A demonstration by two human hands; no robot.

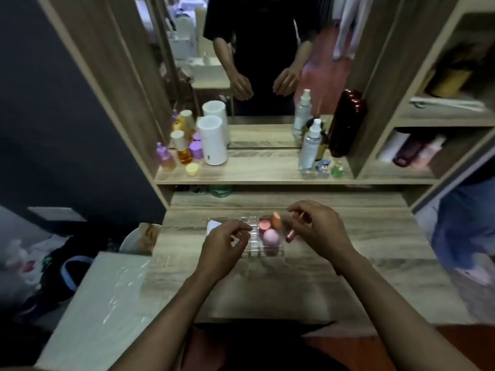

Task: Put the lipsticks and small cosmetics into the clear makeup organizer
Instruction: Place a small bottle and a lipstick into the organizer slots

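Two bare forearms reach in from the bottom edge over a wood-grain bench (375, 236), hands meeting above a clear makeup organizer (254, 246) at centre.

Left hand (223, 246), palm down w/ wrist slightly bent, hovers over the organizer's left half; fingers curled in, thumb and forefinger nearly pinched. Whether anything sits between them can't be told, since the frame is blurred there.

Right hand (317, 227), just right of the organizer, is raised a little higher, fingers arched and drawn narrow; thumb and forefinger pinch a thin pinkish stick (299, 216), prob. a slim cosmetic. Exact type unclear.

Between the two hands, inside the organizer's right-side compartments: a pink egg-shaped sponge (271, 236), nearest the person; a round coral item (264, 224) beyond it; an orange sponge (277, 219) standing upright next to that, by the right hand's fingertips. A pink lipstick tube (290, 235) lies just under the right hand's fingers, at the organizer's right edge; in or beside it can't be told. A white object (213, 226) shows beyond the left hand's knuckles.

Past both hands, a shelf (254, 172) carries bottles, with a white cylinder (213, 141) to the left and a spray bottle (310, 144) to the right, in front of a mirror (262, 49).
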